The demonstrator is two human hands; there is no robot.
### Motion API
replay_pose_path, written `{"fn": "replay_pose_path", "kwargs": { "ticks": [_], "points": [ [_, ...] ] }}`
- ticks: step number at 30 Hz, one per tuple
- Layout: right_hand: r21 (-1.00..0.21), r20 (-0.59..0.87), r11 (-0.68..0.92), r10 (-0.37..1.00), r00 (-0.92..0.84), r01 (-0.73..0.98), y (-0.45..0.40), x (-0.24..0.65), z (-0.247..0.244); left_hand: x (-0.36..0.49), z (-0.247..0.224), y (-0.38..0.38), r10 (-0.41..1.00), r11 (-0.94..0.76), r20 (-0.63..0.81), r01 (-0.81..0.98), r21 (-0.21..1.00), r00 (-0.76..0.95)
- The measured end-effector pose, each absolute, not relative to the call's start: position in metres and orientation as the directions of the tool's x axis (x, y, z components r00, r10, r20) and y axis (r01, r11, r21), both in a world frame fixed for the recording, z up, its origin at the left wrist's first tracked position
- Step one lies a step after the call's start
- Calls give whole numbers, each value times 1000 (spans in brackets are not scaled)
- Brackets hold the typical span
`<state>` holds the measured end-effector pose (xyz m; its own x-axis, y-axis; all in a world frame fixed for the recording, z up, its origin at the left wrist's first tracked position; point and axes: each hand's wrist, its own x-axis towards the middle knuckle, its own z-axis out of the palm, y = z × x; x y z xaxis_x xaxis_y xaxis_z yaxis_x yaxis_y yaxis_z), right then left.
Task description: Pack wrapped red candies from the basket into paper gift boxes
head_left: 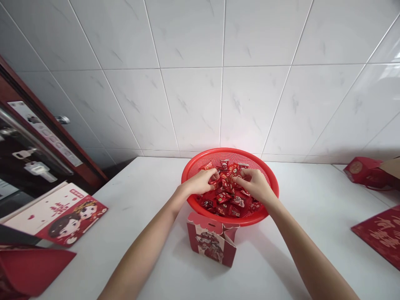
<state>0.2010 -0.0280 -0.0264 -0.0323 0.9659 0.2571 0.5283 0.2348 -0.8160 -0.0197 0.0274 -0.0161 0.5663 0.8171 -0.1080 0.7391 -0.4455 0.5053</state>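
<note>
1. Candies [223, 198] in red wrappers are heaped inside a red basket [274, 185], which is set on a white bench [150, 177] near a tiled wall [193, 104].
2. The left hand [201, 182] is lowered over the basket's left side, among the candies. Red wrapping is seen between thumb and fingers; whether the grip is closed on it cannot be told.
3. The right hand [254, 184] is held over the heap's right side, fingers bent toward the candies. Whether anything is pinched in its grip cannot be told.
4. A red, printed box [213, 246] is stood upright just before the basket's near rim, its scalloped edge raised.
5. At left, a pack [73, 216] printed with two cartoon faces is seen, with a red item [37, 266] partly cut off nearer the camera. Keys [39, 168] are hung beyond.
6. At right, a small red carton [364, 168] is placed toward the wall, and a red packet [383, 235] with pale characters is partly cropped.
</note>
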Motion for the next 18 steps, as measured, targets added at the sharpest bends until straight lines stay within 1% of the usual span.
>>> {"fn": "replay_pose_path", "kwargs": {
  "ticks": [3,6,14,18],
  "points": [
    [-812,267,235,964,-19,534,-28,200,-26,-24,-22,31,827,-411,-59,674,614,558],
    [-807,275,237,961,-12,541,-29,200,-25,-26,-25,33,823,-433,-2,629,646,568],
    [-796,277,234,961,-7,559,-30,199,-23,-26,-23,31,834,-445,36,633,634,550],
    [-792,280,236,960,-9,563,-30,199,-23,-25,-17,28,832,-452,28,647,614,555]
  ]
}}
